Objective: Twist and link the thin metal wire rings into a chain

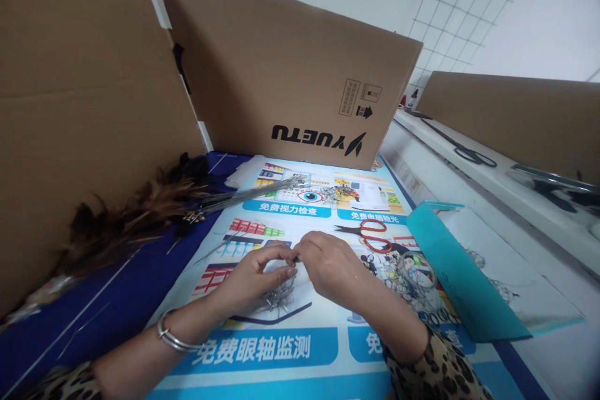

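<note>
My left hand (262,272) and my right hand (330,269) meet over the middle of the printed sheet (300,381). Thumb and fingers of each are pinched together around something small and dark, too small to make out. Below my left hand lies a heap of silvery wire pieces (280,297), partly hidden by the fingers. Scissors with orange-red handles (375,244) rest just beyond my right hand. To the right of that wrist, a tangled pile of wire and small dark and pale pieces (405,272) is partly covered by the forearm.
Long thin wires (253,192) lie at the back left, near brown feathers (126,222). Another small wire heap (335,195) sits behind the scissors. A teal-edged tray (464,281) holds wire pieces on the right. Cardboard panels (262,62) stand behind and left.
</note>
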A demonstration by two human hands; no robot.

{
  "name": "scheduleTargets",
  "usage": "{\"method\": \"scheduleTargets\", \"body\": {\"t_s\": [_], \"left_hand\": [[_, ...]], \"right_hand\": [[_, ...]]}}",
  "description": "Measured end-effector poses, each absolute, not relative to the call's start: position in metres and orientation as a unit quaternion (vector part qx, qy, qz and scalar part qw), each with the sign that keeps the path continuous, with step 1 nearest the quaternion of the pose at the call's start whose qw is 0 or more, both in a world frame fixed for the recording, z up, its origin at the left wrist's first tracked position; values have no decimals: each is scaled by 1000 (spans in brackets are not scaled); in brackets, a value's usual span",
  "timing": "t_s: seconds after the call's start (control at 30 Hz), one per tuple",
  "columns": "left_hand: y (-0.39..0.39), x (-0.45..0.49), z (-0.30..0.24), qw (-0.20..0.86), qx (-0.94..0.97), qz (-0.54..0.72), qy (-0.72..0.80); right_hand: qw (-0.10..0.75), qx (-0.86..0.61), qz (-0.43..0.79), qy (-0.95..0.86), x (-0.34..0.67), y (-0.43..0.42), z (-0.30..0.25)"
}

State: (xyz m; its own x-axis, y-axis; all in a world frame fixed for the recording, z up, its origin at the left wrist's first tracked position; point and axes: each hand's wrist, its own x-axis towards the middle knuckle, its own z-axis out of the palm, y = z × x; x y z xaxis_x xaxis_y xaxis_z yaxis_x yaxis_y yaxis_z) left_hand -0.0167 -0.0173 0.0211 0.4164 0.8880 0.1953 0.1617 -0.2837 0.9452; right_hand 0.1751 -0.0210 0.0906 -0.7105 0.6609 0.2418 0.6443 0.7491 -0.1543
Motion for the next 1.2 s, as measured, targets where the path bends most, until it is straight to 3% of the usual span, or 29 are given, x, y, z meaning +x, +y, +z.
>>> {"method": "scheduleTargets", "body": {"t_s": [0.4, 0.9, 1.03, 1.2], "left_hand": [[-26, -17, 35, 302, 795, 398, 344], [-19, -20, 29, 270, 806, 400, 344], [-19, -20, 29, 264, 807, 402, 343], [-20, -18, 25, 258, 790, 415, 370]], "right_hand": [[104, -346, -31, -932, 172, -24, 91], [141, -408, -127, -893, 203, -19, 110], [153, -432, -75, -886, 202, -21, 111], [187, -429, 96, -878, 185, -24, 103]]}}
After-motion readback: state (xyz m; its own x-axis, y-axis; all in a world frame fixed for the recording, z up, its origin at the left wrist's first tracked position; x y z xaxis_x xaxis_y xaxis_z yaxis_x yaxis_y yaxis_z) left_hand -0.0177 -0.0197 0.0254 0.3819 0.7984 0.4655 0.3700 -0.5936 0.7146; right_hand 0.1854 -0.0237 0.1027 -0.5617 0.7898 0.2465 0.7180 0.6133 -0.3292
